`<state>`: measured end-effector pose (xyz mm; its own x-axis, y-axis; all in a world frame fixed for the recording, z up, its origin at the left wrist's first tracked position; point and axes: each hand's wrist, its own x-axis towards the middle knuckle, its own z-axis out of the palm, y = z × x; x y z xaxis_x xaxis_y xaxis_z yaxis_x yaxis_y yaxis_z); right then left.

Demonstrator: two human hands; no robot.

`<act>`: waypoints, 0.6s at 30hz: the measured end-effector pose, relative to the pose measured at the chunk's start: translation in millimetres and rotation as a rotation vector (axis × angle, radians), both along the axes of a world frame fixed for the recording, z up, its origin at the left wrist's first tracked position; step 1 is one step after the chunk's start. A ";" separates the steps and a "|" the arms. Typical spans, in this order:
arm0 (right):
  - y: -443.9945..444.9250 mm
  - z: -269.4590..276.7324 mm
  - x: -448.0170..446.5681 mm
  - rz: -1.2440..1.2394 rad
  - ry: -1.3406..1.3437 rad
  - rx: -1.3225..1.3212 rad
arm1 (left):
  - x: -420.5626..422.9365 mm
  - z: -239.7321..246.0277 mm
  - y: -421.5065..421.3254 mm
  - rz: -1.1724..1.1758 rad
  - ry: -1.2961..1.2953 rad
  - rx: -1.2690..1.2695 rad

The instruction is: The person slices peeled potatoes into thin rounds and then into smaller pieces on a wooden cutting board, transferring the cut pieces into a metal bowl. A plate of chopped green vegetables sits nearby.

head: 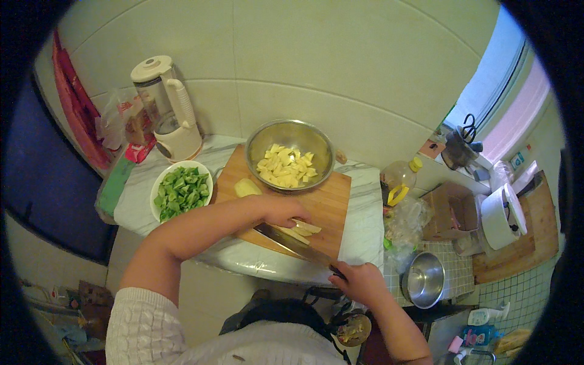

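My right hand (362,282) grips the dark handle of a kitchen knife (292,244), whose broad blade points left across the front of a wooden cutting board (335,196). Just behind the blade, my left hand (285,211) presses on pale strips of peeled potato (305,227). One strip lies right along the blade. A peeled potato piece (247,187) rests on the board behind my left forearm, which partly covers it. At the back of the board stands a steel bowl (326,155) holding cut potato pieces (286,168).
To the left, a white bowl (156,207) holds chopped green leaves (183,191). A blender-like jug appliance (169,109) stands behind it near the tiled wall. On the right are an oil bottle (401,175), plastic bags (406,223), a cardboard box (449,210) and a steel basin (424,279).
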<state>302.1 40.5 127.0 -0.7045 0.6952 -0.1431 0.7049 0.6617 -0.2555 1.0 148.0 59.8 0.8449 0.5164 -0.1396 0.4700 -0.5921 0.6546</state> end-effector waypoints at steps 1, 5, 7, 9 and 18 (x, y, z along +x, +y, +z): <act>-1.0 0.3 6.1 0.007 0.007 0.009 | -3.7 -8.1 0.4 -0.012 -0.087 0.033; -11.2 2.5 47.8 -0.057 0.092 -0.009 | -13.7 -20.8 -1.1 -0.039 -0.068 0.102; -21.8 12.6 63.4 -0.142 0.204 -0.052 | -15.0 -15.4 -13.2 0.007 -0.050 0.135; -30.7 8.9 83.2 -0.260 0.350 -0.129 | -18.4 -17.3 -29.1 0.038 -0.235 0.230; -43.3 -5.6 88.0 -0.697 1.009 -0.637 | 6.0 -45.7 -81.8 0.521 0.003 0.572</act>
